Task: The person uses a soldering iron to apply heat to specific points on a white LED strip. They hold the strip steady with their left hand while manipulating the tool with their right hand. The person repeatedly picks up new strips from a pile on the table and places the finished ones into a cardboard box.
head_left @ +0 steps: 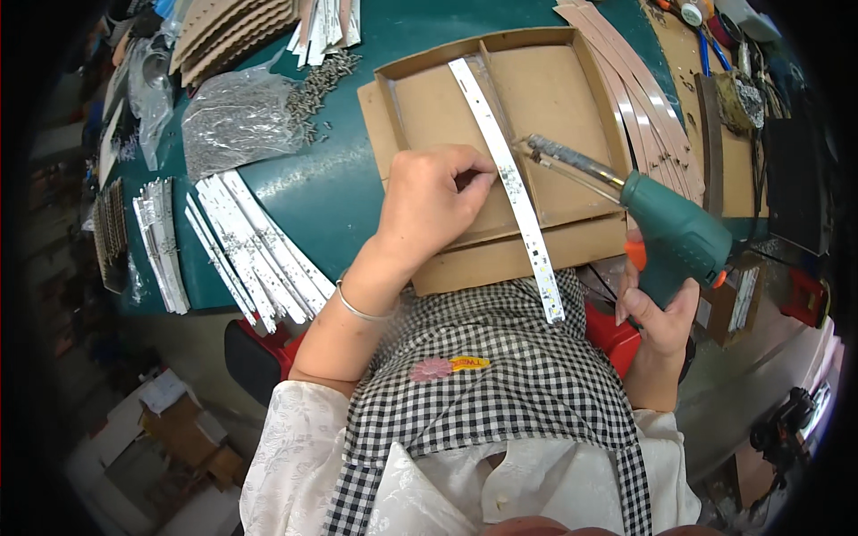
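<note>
A long white LED circuit strip lies slanted across a shallow cardboard tray, its near end reaching over the front edge toward my apron. My left hand is closed in a pinch, thumb and forefinger at the strip's left edge near its middle. Whatever the fingertips pinch is too small or hidden to make out. In my right hand is a green soldering gun with an orange trigger. Its metal tip points left, just right of the strip and close to my left fingertips.
White strips lie in a fanned pile at left, near a plastic bag of small parts with loose screw-like pieces spilling out. Copper-coloured strips are stacked right of the tray. Corrugated pieces sit at the back left.
</note>
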### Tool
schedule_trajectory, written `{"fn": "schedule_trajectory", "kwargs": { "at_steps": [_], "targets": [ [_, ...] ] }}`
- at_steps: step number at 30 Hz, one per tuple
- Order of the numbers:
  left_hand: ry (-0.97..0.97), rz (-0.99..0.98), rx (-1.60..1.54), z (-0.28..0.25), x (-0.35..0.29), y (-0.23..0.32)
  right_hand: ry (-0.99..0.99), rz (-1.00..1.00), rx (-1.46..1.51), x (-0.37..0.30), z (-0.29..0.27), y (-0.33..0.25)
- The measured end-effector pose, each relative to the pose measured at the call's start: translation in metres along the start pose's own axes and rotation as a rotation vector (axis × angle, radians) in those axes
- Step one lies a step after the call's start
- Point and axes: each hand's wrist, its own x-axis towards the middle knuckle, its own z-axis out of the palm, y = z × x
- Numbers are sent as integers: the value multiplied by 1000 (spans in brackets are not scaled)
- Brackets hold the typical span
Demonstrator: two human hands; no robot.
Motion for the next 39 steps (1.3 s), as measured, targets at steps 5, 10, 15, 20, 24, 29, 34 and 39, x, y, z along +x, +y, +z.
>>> {"fn": "schedule_trajectory", "kwargs": {
  "at_steps": [5,10,15,20,24,29,34,39],
  "targets": [
    [-9,26,33,0,2,1,-33,-5,-4,-7,2,0],
    [-7,29,38,0,2,0,-7,103,-6,-7,3,-6],
    [2,23,29,0,1,-1,-63,162,3,-6,-6,-7],
    [-4,35,53,0,1,-1,-16,146,2,-1,0,-12],
    [-6,36,58,1,1,-2,-27,98,-85,-2,-3,-11],
    [-3,60,73,2,1,-4,-78,84,-174,-3,-7,-10],
    [0,65,77,2,1,-4,-88,64,-280,-3,-4,-13],
    [-9,59,74,2,1,-4,-106,132,-308,-3,-4,-22]
  ]
}}
